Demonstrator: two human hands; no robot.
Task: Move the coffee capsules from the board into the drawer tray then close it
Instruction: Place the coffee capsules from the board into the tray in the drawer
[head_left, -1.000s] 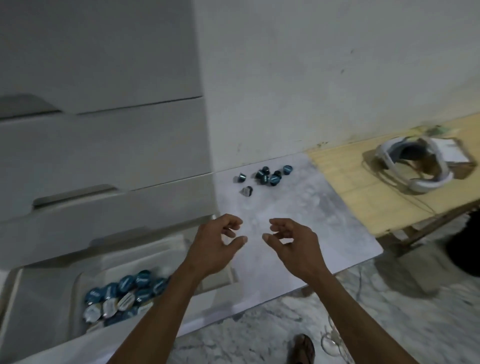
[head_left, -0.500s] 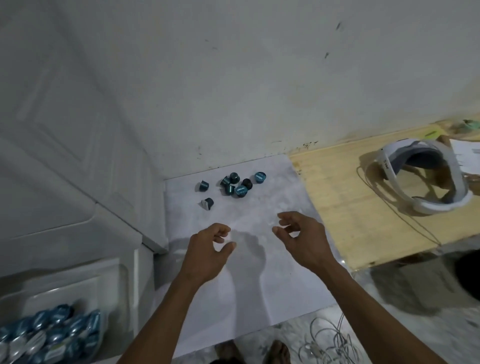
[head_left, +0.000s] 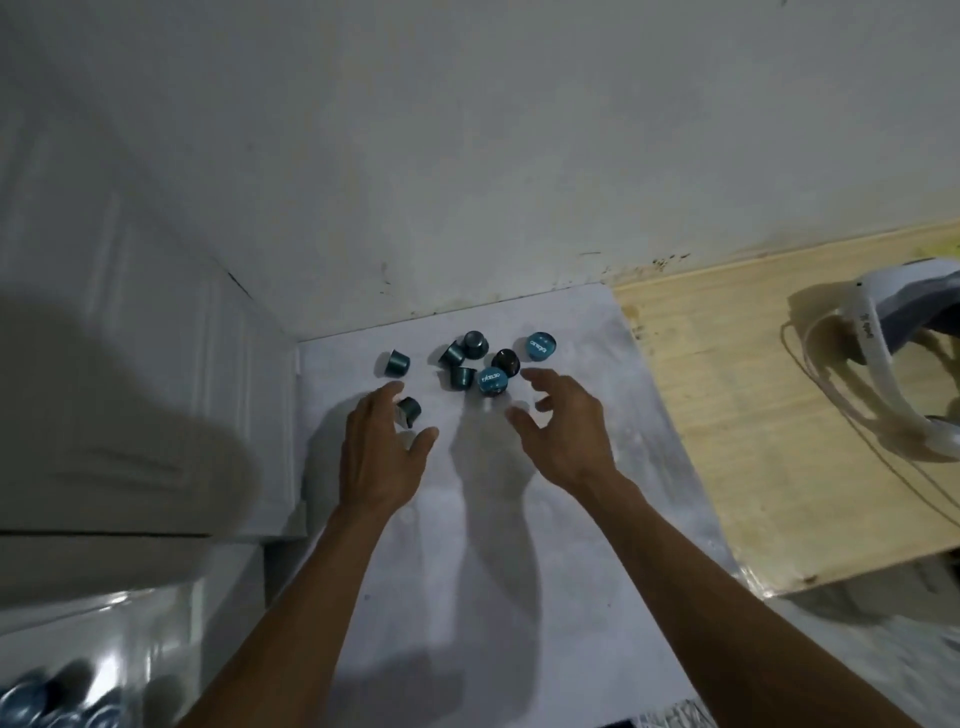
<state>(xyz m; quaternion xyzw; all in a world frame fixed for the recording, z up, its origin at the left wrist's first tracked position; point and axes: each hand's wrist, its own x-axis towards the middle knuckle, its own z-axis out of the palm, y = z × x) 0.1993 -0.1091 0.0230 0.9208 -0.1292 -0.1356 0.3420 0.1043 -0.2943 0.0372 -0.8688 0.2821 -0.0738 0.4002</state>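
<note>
where the pale marbled board meets the wall, small teal tapered capsules are seen scattered; nearest them, the left hand and right hand are held spread, nothing grasped.

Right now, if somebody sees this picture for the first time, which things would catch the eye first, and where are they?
First, the cluster of small teal coffee capsules at the far end of the pale grey marbled board, near the wall. Next, the two bare hands reaching toward them: the left hand is right beside a lone dark capsule, the right hand just short of the cluster. At the right edge, a white headset lies on the light wooden tabletop.
</note>
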